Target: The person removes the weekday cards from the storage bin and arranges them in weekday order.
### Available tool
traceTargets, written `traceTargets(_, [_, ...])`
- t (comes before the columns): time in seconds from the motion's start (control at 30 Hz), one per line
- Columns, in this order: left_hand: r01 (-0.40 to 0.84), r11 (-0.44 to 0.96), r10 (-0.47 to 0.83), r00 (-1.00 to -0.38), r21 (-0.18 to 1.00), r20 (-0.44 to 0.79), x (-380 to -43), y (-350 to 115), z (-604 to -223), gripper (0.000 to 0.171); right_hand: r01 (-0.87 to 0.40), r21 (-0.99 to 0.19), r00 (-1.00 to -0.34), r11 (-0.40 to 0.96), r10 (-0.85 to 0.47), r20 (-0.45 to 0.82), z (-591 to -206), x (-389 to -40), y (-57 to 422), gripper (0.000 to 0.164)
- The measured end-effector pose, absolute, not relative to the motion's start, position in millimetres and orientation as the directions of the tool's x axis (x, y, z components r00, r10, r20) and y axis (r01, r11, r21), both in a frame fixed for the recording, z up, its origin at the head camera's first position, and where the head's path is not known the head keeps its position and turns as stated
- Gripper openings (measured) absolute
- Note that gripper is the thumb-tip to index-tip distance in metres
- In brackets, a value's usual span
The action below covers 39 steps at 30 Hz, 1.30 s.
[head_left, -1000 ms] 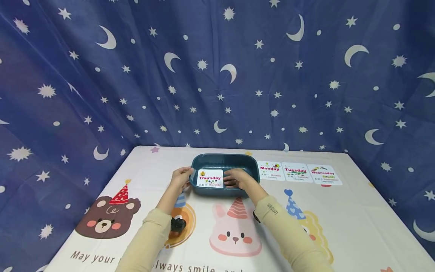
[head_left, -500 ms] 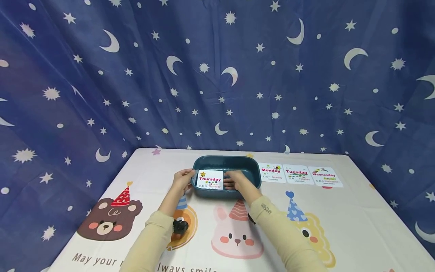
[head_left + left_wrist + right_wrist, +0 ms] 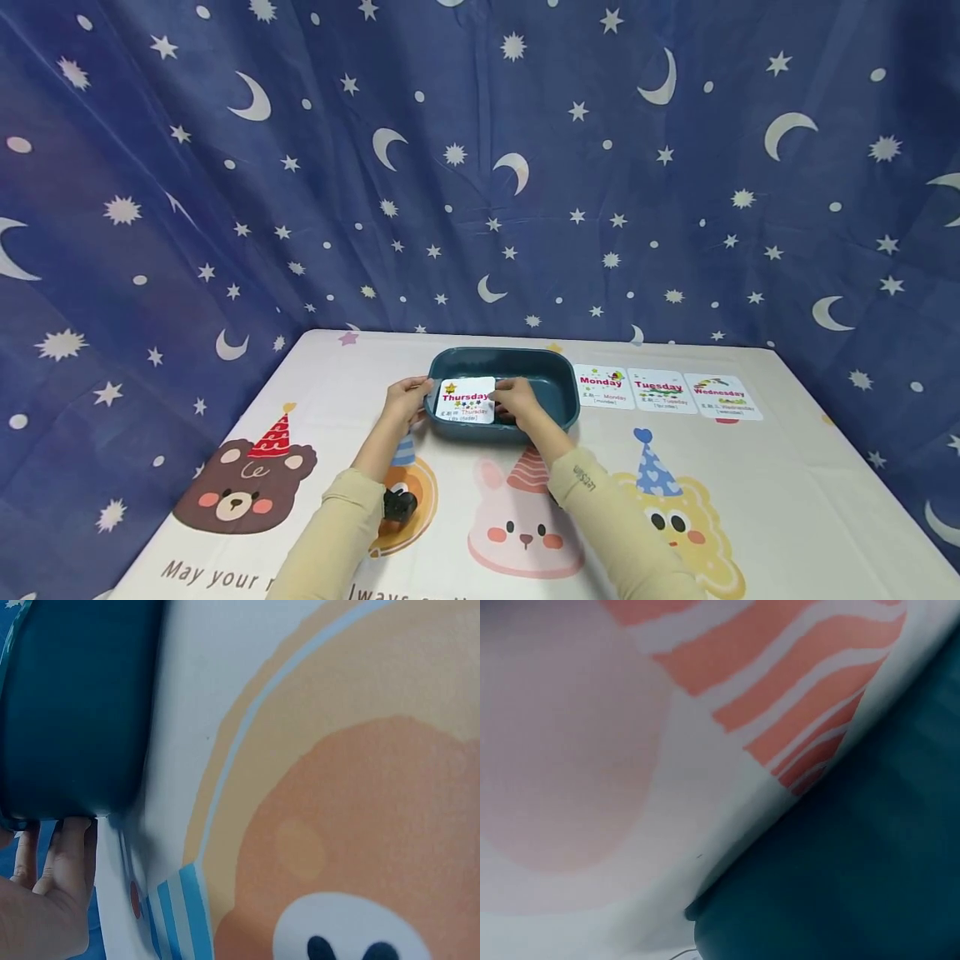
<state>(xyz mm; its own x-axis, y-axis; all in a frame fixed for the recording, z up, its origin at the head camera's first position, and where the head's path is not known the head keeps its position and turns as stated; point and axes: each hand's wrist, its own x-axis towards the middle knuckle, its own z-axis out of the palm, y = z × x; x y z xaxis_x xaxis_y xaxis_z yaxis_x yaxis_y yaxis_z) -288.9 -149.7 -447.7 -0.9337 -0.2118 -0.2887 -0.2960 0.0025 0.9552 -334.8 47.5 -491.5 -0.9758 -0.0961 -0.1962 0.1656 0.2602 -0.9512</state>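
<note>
A dark teal plastic basin [image 3: 487, 432] stands near the back of the table. My left hand [image 3: 405, 402] holds its left end, and in the left wrist view the fingers [image 3: 71, 862] lie against the basin's end wall. A white "Thursday" card [image 3: 463, 402] with a star picture is tilted up inside the basin. My right hand [image 3: 521, 402] reaches over the front rim and pinches the card's right edge. In the right wrist view the basin wall [image 3: 840, 862] shows, but the right hand does not.
To the right of the basin lie a "Monday" card [image 3: 602, 387], a "Tuesday" card [image 3: 662, 392] and a "Wednesday" card [image 3: 723, 396] in a row. The tablecloth [image 3: 810, 483] has printed animals. A blue starry curtain [image 3: 480, 167] hangs behind the table.
The fingers of my right hand have closed on the right edge of the Thursday card, which has risen slightly. My left hand stays at the basin's left end.
</note>
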Motion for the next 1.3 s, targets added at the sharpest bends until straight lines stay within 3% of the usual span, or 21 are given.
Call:
traceTargets(0.13, [-0.29,-0.001,-0.224,-0.933,0.957,-0.283,-289,-149,-449,0.035,0.056,-0.958,-0.989,0.281,-0.118,-0.092,-500,-341,48,0.044])
traceTargets(0.23, [-0.293,0.003,-0.231,-0.931,0.956,-0.284,-289,-149,-450,0.035,0.024,-0.952,-0.993,0.304,-0.106,-0.059,-454,-304,43,0.045])
traceTargets(0.37, [-0.301,0.007,-0.23,-0.929,0.954,-0.291,-289,-149,-450,0.036,-0.027,-0.937,-0.994,0.348,-0.11,-0.012,-446,-292,44,0.048])
traceTargets(0.6, [-0.305,0.001,-0.237,-0.925,0.952,-0.297,-287,-148,-450,0.035,0.012,-0.942,-0.999,0.337,-0.025,-0.022,-448,-293,42,0.043])
traceTargets(0.9, [-0.306,0.005,-0.225,-0.928,0.952,-0.297,-290,-148,-450,0.035,0.024,-0.909,-0.995,0.417,0.095,0.017,-446,-294,42,0.034])
traceTargets(1.17, [-0.292,-0.013,-0.21,-0.934,0.956,-0.288,-287,-150,-446,0.037,-0.066,-0.909,-0.997,0.412,0.017,0.08,-447,-295,41,0.041])
traceTargets(1.3, [-0.292,-0.001,-0.203,-0.936,0.956,-0.287,-288,-149,-447,0.037,-0.058,-0.915,-0.998,0.399,0.006,0.066,-447,-295,41,0.034])
